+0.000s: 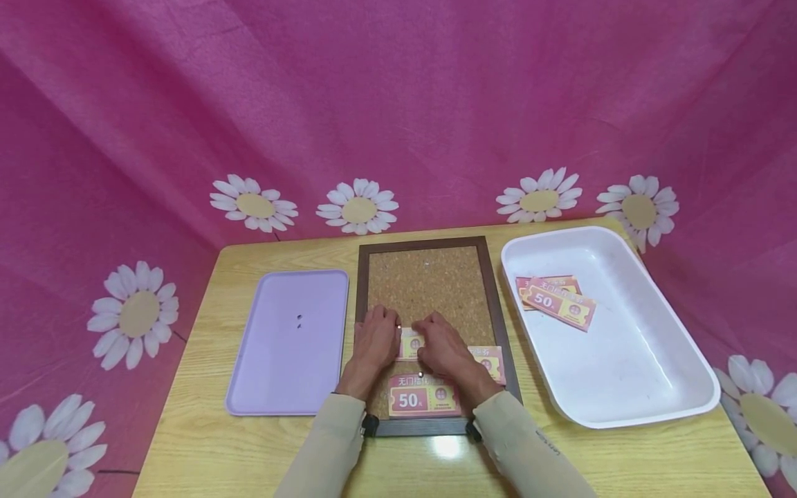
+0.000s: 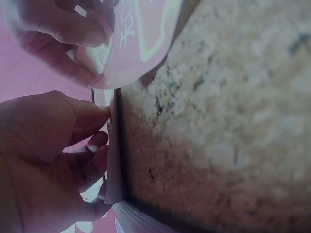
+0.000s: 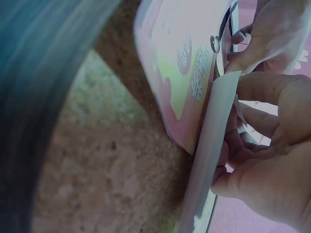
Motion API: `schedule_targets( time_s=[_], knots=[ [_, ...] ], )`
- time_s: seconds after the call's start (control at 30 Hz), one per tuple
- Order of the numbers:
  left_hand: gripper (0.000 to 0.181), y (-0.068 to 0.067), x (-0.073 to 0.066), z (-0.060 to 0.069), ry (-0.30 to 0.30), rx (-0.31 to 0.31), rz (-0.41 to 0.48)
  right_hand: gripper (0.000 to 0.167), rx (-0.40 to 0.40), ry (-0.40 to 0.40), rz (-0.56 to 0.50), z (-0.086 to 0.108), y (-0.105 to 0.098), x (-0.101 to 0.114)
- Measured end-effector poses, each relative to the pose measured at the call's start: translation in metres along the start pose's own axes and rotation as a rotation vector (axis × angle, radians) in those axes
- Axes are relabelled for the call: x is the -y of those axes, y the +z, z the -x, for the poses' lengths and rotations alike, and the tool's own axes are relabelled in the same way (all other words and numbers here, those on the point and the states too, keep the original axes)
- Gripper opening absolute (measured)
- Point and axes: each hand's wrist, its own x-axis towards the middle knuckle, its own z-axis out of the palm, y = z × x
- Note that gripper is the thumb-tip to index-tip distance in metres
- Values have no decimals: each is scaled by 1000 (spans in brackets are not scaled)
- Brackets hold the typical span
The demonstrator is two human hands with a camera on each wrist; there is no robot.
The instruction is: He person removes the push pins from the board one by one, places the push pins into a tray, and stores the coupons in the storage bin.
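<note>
While a pink-and-yellow coupon [image 1: 410,346] stretches crosswise over the lower middle of a framed corkboard [image 1: 429,283], its long axis running left to right, the pale wooden table [image 1: 187,429] bears a lilac tray [image 1: 268,373] leftward and a white tub [image 1: 623,373] holding further coupons [image 1: 558,302] rightward, before a magenta daisy-printed curtain [image 1: 398,104]. The left hand [image 1: 376,341] and right hand [image 1: 447,347], wrists slanting inward, each pinch the coupon, fingers bent and nearly closed.
</note>
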Motion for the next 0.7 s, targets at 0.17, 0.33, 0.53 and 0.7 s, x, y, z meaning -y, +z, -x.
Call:
schedule_targets(
  time_s=[0.17,0.33,0.53,0.7],
  knots=[
    [11,0,1,0,13,9,13,54,-3,2,-1,-1,1,0],
    [12,1,1,-2,14,22,25,55,9,25,-12,0,1,1],
    [12,1,1,-2,11,31,14,54,8,28,-11,-1,2,0],
    [11,1,1,-1,24,25,2,52,-4,7,-6,0,2,-1]
  ],
)
